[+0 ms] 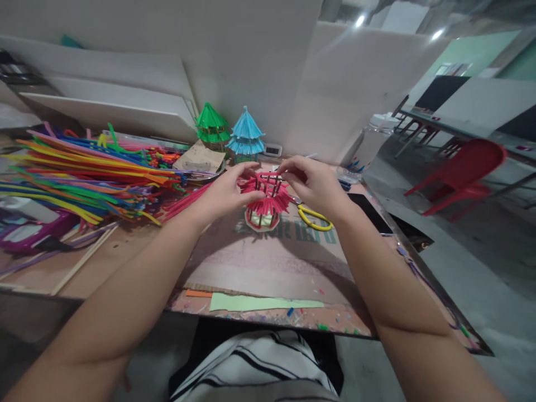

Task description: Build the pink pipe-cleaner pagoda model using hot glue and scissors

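Note:
A small pavilion model [263, 202] with a pink fringed roof, dark posts and a pale base stands on a cardboard sheet [268, 262] in front of me. My left hand [228, 192] grips it from the left, thumb across the pink fringe and fingers behind the upper frame. From the right, my right hand [310, 181] has its curled fingers and thumb at the upper rim; the exact contact is partly hidden. Yellow-handled scissors [316, 219] lie beside my right wrist. Behind the hands stand a blue model [245, 134] and a green model [210, 124] with pointed roofs.
Colourful pipe cleaners [96, 173] are heaped at left, near a purple glue gun [37, 231]. A phone [371, 213] and a clear jar [368, 145] sit at right. Pale green paper [263, 302] lies along the front edge. A red chair [469, 167] stands beyond.

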`<state>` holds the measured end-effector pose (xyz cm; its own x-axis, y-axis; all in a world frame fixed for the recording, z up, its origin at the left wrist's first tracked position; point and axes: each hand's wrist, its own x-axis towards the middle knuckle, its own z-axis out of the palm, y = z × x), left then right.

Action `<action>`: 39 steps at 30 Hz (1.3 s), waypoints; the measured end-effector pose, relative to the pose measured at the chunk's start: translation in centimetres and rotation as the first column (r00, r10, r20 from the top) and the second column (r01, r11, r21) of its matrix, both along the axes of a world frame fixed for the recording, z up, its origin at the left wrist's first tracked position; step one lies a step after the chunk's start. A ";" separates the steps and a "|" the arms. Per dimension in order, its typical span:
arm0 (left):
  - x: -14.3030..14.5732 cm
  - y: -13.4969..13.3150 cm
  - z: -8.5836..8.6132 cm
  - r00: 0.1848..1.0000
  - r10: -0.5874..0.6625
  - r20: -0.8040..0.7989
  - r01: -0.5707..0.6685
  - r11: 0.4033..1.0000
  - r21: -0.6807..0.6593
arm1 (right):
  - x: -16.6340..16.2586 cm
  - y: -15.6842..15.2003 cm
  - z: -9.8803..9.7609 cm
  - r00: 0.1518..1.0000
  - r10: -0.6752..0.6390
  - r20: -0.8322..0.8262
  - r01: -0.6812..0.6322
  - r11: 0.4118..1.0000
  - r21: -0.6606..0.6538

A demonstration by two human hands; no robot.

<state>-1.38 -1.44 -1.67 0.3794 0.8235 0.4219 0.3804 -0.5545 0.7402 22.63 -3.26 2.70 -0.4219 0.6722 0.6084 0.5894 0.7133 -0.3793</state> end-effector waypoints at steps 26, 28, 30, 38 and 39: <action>-0.2 0.0 -0.2 0.999 0.028 -0.019 -0.024 0.980 0.199 | 0.9 0.5 0.2 0.995 0.089 -0.046 -0.092 0.993 -0.079; -0.1 0.4 -0.8 1.000 -0.015 0.004 0.015 0.997 0.072 | 1.0 0.4 0.5 0.996 0.076 -0.056 -0.080 0.994 -0.077; 0.3 0.3 -1.2 0.999 -0.033 0.029 0.032 0.999 0.014 | 1.1 0.3 0.8 0.996 0.067 -0.064 -0.071 0.995 -0.066; 1.5 1.1 -0.7 0.998 -0.065 0.001 0.065 0.996 -0.061 | 1.4 1.0 1.8 0.991 0.129 -0.030 -0.129 0.992 0.007; 1.6 1.4 -0.6 0.997 -0.071 -0.012 0.070 0.995 -0.070 | 1.6 1.0 1.8 0.990 0.137 -0.029 -0.137 0.991 0.011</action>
<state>0.21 0.01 -2.26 0.4429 0.8217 0.3586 0.3534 -0.5276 0.7725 24.23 -2.27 4.54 -0.4912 0.6034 0.6282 0.4742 0.7902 -0.3882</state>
